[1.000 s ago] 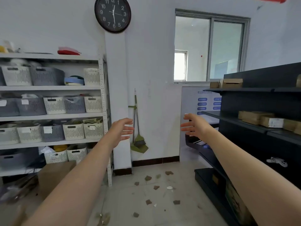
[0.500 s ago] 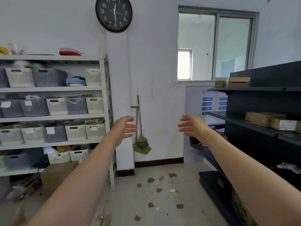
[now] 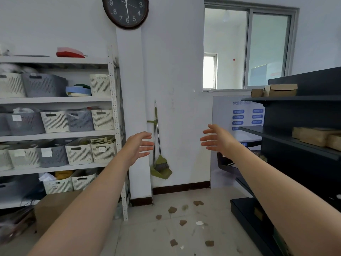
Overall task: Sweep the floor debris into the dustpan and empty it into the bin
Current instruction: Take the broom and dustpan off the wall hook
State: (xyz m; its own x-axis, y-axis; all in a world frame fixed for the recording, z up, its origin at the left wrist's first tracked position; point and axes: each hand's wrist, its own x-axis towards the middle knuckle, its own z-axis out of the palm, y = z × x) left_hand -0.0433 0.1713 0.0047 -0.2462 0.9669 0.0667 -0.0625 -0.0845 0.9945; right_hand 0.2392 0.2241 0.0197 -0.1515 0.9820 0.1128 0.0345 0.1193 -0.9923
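Flat brown scraps litter the smooth pale floor; a green plastic dustpan leans against the wall. Left hand and right hand hover spread wide, empty.

Both hands empty, outstretched; broom against wall.

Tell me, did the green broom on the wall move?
No. The green broom still hangs beside the white pillar, just above the dustpan; only the camera came closer.

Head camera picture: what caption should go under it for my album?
Both empty hands reach toward the green broom and dustpan.
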